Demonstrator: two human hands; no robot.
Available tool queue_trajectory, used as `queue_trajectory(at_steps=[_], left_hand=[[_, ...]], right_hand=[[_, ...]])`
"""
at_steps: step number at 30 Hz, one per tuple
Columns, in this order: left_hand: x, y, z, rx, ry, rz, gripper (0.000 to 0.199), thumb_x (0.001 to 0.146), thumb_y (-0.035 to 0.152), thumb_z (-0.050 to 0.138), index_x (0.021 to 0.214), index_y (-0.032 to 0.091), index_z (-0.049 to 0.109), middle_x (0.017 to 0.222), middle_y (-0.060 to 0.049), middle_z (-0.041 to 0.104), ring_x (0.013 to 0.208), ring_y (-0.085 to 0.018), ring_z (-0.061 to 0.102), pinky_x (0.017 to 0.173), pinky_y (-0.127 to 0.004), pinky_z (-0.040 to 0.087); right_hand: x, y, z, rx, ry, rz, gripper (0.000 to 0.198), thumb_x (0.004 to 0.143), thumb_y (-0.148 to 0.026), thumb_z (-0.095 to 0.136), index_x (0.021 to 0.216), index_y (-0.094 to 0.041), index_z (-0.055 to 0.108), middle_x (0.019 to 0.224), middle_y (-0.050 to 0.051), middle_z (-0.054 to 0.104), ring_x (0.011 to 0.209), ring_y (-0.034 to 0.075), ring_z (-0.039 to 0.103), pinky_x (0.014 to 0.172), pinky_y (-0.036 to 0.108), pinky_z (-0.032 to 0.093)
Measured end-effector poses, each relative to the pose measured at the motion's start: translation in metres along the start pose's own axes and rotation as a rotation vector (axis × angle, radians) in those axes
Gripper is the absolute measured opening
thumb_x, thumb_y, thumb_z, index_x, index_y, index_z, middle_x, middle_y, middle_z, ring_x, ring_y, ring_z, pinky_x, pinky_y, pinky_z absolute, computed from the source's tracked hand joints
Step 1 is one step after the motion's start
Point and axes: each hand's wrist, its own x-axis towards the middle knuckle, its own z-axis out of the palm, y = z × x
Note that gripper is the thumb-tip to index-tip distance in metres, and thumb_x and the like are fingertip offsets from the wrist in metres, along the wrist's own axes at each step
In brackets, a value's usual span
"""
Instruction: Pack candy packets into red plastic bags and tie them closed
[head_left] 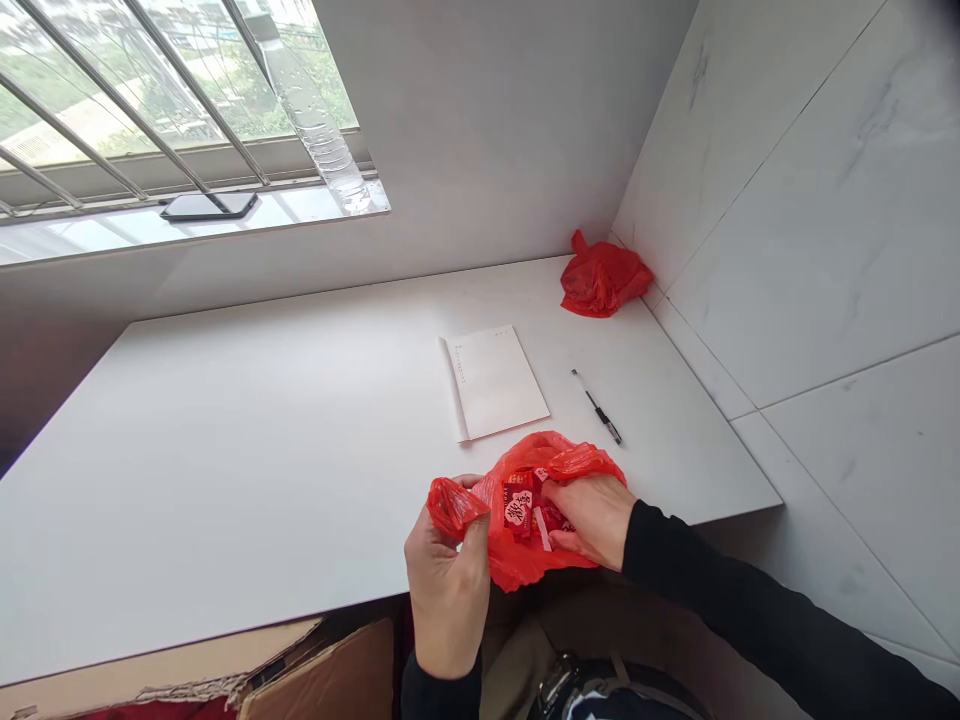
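A thin red plastic bag (517, 572) is held over the table's front edge with its mouth open. My left hand (448, 590) is closed on the bag's bunched left edge, thumb against the plastic. Inside the bag lie several small red wrapped packets (518, 505), one with a pale label and dark characters. My right hand (592, 515) reaches into the bag from the right. Its thumb and forefinger curl around red packets there, and the other fingers are hidden.
On the white table (262, 430) lie a notebook (499, 382) and a black pen (598, 408). Another red bag (604, 278) sits in the back corner by the tiled wall. A bottle (322, 130) and a phone (210, 206) are on the windowsill. Below is a cardboard box (322, 675).
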Motion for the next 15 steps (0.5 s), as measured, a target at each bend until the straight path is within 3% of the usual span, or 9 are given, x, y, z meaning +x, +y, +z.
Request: queue_trajectory(at_steps=[6,11,13,15], left_hand=[[-0.007,-0.001,-0.006,-0.034,-0.040,-0.091,0.031,0.084,0.039,0.071,0.107,0.018,0.069,0.101,-0.007,0.072,0.090,-0.023,0.068,0.073,-0.027,0.057],[-0.014,0.001,-0.013,-0.002,-0.059,-0.140,0.046,0.081,0.048,0.076,0.116,0.019,0.065,0.107,-0.008,0.071,0.094,-0.023,0.066,0.079,-0.030,0.056],[-0.015,0.002,-0.014,0.046,-0.050,-0.134,0.047,0.082,0.050,0.075,0.117,0.021,0.065,0.108,-0.007,0.070,0.088,-0.020,0.065,0.077,-0.028,0.054],[-0.015,0.002,-0.014,0.075,-0.038,-0.129,0.045,0.083,0.051,0.074,0.117,0.023,0.065,0.104,-0.005,0.070,0.080,-0.017,0.062,0.072,-0.026,0.053]], right_hand=[[-0.006,0.002,-0.008,0.021,0.016,0.048,0.017,0.094,-0.031,0.057,0.098,-0.016,0.064,0.086,0.008,0.070,0.078,0.024,0.066,0.062,0.032,0.035],[-0.009,-0.009,-0.014,0.263,0.207,0.066,0.024,0.102,-0.033,0.042,0.090,-0.021,0.059,0.072,-0.001,0.066,0.065,0.016,0.061,0.060,0.029,0.035],[-0.006,-0.016,-0.012,0.309,0.256,0.047,0.026,0.104,-0.034,0.039,0.098,-0.022,0.061,0.072,-0.002,0.067,0.066,0.016,0.063,0.060,0.029,0.036],[-0.004,-0.020,-0.008,0.221,0.242,0.033,0.028,0.105,-0.033,0.037,0.112,-0.022,0.062,0.079,0.000,0.071,0.073,0.018,0.067,0.062,0.029,0.038]])
